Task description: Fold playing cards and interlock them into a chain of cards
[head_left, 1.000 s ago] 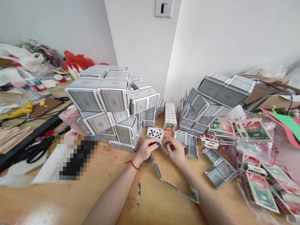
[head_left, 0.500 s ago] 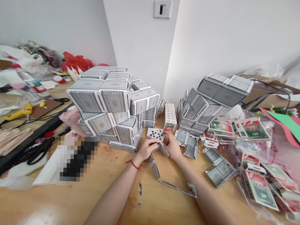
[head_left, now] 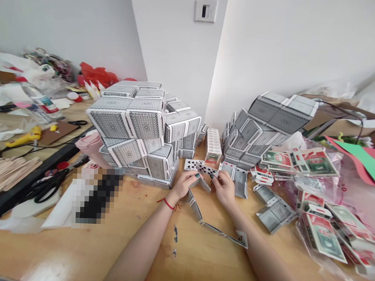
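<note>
My left hand (head_left: 185,184) is curled around the upper end of a folded chain of playing cards (head_left: 203,218) that zigzags across the wooden table (head_left: 79,251) toward me. Pinched in my right hand (head_left: 224,187) is a spade playing card (head_left: 207,170), held just above that end of the chain. Another spade card (head_left: 191,165) lies face up right behind my hands. A large block built of grey-backed cards (head_left: 135,130) stands to the left. A second card block (head_left: 261,126) stands to the right.
A slim stack of cards (head_left: 213,146) stands between the blocks by the wall corner. Loose folded cards (head_left: 272,215) and red-green card boxes (head_left: 322,237) in plastic lie on the right. Scissors (head_left: 47,187), wooden sticks (head_left: 8,171) and a yellow glue gun (head_left: 23,138) lie on the left.
My right hand has drawn a spade card out to the right, away from my left hand. The left hand has stayed on the card chain.
</note>
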The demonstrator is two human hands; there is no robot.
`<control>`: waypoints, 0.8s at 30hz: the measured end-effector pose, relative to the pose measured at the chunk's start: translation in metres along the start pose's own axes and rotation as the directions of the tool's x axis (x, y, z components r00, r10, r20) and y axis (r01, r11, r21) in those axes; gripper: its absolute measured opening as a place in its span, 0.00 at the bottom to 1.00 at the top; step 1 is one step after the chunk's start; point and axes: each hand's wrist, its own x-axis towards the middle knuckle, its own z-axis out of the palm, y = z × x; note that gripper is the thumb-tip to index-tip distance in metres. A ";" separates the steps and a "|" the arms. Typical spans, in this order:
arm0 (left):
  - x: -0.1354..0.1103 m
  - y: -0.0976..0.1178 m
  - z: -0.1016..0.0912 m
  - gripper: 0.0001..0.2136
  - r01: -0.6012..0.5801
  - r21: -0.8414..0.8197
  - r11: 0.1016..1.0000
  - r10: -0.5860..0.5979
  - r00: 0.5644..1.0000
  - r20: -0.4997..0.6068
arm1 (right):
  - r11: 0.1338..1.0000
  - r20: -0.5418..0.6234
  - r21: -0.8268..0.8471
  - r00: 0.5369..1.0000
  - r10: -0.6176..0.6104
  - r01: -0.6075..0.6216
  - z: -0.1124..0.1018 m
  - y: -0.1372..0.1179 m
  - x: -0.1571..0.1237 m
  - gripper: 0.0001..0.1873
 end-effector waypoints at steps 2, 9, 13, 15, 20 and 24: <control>0.000 0.000 0.000 0.14 -0.016 -0.021 1.000 0.016 1.000 -0.002 | 0.995 -0.012 0.058 0.997 0.080 -0.080 -0.004 0.000 -0.005 0.11; 0.000 0.000 0.000 0.15 -0.035 -0.013 0.999 0.035 0.999 -0.035 | 0.874 0.072 0.405 0.963 0.261 -0.268 -0.013 -0.008 -0.030 0.11; 0.000 0.000 0.001 0.18 -0.025 0.024 0.999 0.026 0.996 -0.081 | 0.941 0.059 0.256 0.975 0.212 -0.220 -0.025 -0.006 -0.046 0.13; 0.001 0.000 0.001 0.18 -0.032 0.049 0.998 0.037 0.995 -0.096 | 0.977 0.082 0.122 0.983 0.167 -0.176 -0.033 -0.004 -0.052 0.12; 0.004 0.000 0.002 0.16 -0.024 0.073 0.997 0.030 0.995 -0.090 | 0.983 0.109 -0.181 0.993 0.040 -0.020 -0.045 -0.006 -0.055 0.11; 0.003 -0.001 0.004 0.13 -0.003 0.109 0.994 0.013 0.996 -0.094 | 0.972 0.102 -0.232 0.995 -0.020 0.043 -0.047 -0.008 -0.054 0.12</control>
